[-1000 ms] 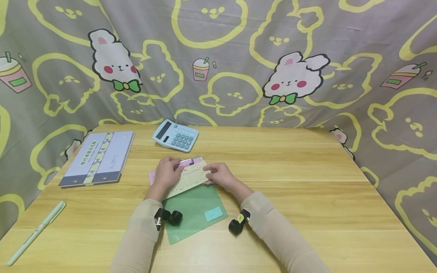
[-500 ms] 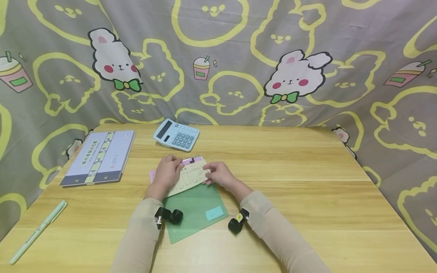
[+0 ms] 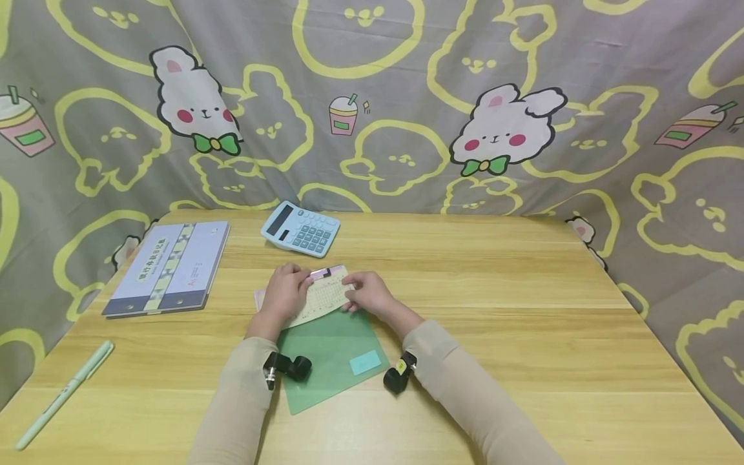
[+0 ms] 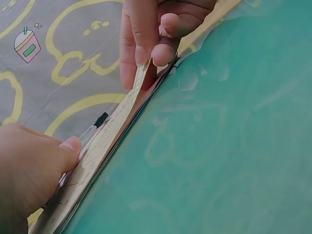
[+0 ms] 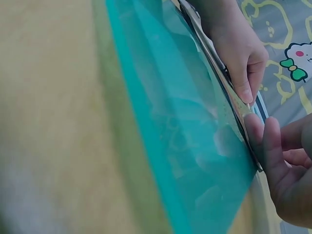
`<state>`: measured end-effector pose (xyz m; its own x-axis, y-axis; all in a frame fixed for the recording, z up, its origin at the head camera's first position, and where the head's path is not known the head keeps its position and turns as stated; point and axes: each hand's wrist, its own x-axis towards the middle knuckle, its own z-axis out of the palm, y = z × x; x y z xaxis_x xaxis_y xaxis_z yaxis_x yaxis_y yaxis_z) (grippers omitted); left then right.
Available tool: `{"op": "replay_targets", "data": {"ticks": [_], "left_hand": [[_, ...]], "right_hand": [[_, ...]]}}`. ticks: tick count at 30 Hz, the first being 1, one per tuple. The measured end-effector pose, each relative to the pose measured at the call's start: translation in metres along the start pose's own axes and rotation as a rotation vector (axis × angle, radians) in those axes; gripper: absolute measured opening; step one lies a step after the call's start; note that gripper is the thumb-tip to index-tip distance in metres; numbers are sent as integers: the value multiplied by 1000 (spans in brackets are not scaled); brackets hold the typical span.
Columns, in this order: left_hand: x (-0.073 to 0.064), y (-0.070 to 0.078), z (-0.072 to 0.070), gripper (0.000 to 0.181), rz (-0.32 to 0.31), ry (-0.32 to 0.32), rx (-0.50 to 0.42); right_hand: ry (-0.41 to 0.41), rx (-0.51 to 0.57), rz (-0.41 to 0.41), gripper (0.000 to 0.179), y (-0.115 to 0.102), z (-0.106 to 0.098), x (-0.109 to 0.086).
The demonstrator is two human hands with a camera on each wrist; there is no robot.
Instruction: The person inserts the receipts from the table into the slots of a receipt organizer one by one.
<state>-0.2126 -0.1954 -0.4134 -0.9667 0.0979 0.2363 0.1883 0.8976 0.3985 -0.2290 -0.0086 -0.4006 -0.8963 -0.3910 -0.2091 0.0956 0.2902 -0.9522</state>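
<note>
A cream sheet of paper printed with a grid (image 3: pixel 325 298) lies over a pink-purple sheet (image 3: pixel 259 297) at the top of a green plastic folder (image 3: pixel 331 361). My left hand (image 3: pixel 285 297) holds the top of this stack, its thumb on a metal clip with a dark end (image 3: pixel 320 274). At the paper's right end my right hand (image 3: pixel 369 292) pinches the edge between thumb and fingers, which the left wrist view shows lifted in a curve off the layers below. The left hand covers the paper's left part in the head view.
Behind the hands stands a light blue calculator (image 3: pixel 300 228). A lilac account book (image 3: pixel 168 268) lies at the back left, a pale green pen (image 3: pixel 64 395) at the front left. A patterned curtain (image 3: pixel 401 77) hangs along the back edge of the wooden table (image 3: pixel 523 310).
My right hand has shifted slightly left and up with the paper's end, and the paper's lower edge has moved up, baring more green folder. The left hand stays nearly in place.
</note>
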Motion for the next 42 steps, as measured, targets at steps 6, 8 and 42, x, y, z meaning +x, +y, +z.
{"op": "replay_targets", "data": {"ticks": [6,8,42], "left_hand": [[0,1,0,32,-1,-5,1],[0,2,0,32,3,-3,1],[-2,-2,2,34,-37,2,-37]], "right_hand": [[10,-52,13,32,-1,0,3],[11,-60,13,32,0,0,4],[-16,29,-38,34,9,-5,1]]}}
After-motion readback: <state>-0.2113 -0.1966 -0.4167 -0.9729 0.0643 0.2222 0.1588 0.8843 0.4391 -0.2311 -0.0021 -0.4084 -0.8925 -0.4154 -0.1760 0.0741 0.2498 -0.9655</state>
